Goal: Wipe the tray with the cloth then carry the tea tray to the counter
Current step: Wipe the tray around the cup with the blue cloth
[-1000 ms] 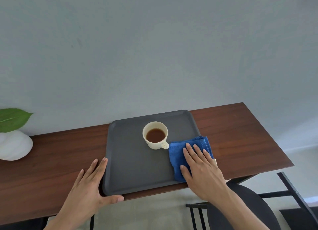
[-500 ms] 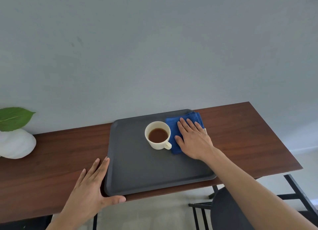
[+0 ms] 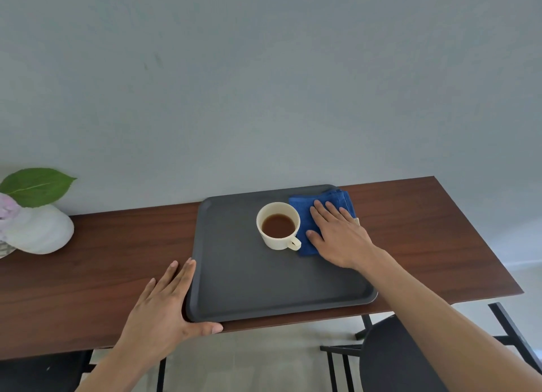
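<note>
A dark grey tray (image 3: 249, 283) lies on a brown wooden table (image 3: 102, 259) against the wall. On it stands a cream cup (image 3: 278, 230) of brown tea, handle toward me. A folded blue cloth (image 3: 328, 204) lies in the tray's far right corner, right of the cup. My right hand (image 3: 340, 236) presses flat on the cloth, fingers spread. My left hand (image 3: 164, 306) rests flat against the tray's near left corner, thumb along the front rim.
A white round vase (image 3: 41, 230) with a green leaf (image 3: 38, 186) and a pale flower stands at the table's far left. A black chair (image 3: 396, 356) stands below the table's right front edge. The wall runs right behind the table.
My right hand slid the blue cloth from the tray's near right corner up to its far right corner, beside the cup. My left hand stayed at the near left corner.
</note>
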`<state>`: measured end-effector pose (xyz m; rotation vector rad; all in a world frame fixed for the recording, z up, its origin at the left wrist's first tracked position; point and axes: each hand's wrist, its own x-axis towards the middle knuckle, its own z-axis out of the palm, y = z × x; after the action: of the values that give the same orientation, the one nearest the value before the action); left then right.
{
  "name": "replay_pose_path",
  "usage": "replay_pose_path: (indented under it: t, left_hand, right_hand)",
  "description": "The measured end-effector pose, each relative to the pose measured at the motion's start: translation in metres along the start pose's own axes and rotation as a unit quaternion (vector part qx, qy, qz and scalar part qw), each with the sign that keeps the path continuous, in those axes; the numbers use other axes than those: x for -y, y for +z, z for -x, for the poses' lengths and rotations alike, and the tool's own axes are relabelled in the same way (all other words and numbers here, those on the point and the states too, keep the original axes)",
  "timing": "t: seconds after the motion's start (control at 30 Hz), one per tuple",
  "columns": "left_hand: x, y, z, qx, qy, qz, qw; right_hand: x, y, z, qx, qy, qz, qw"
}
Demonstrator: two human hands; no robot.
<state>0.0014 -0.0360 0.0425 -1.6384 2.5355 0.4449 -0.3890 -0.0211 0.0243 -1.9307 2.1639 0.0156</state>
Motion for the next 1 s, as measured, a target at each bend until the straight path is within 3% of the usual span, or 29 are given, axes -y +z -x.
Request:
replay_pose_path:
  t: [0.43,0.77,0.9,1.0]
  left_hand:
    - [-0.003,0.000,0.001,0.010,-0.012,-0.008,1.000]
    - [-0.014,-0.013,0.007,0.029,-0.028,-0.020,0.999]
    - [-0.021,-0.022,0.011,0.056,-0.036,-0.076,0.995]
    - [-0.046,-0.030,0.017,-0.010,-0.015,-0.091,0.996]
  right_hand:
    - [0.016,0.013,0.097,0.014,-0.035,-0.002,0.999]
    - [0.031,0.012,0.145,0.046,-0.027,-0.069,0.996]
    - [0.032,0.013,0.149,-0.021,-0.006,-0.103,0.994]
    - [0.019,0.008,0.158,-0.165,0.052,-0.101,0.980]
